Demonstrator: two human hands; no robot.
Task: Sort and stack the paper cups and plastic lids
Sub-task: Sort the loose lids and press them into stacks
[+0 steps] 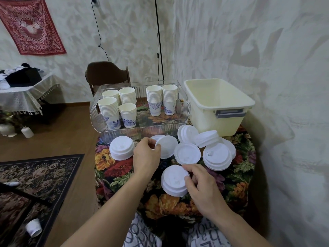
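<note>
No brand is legible on the white lids. The left hand (146,154) pinches a tilted lid (166,146); the right hand (201,186) grips a lid stack (174,180) on the desk (124,168). Cup stacks (116,107) stand in a clear tray (183,113).

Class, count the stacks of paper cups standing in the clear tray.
6. Four cluster at the tray's left end; two stand side by side towards its right. None seems hidden.

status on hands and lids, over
Left hand pinches lid. Right hand grips lid stack. Cups stacked in tray. Nothing blocking.
</note>
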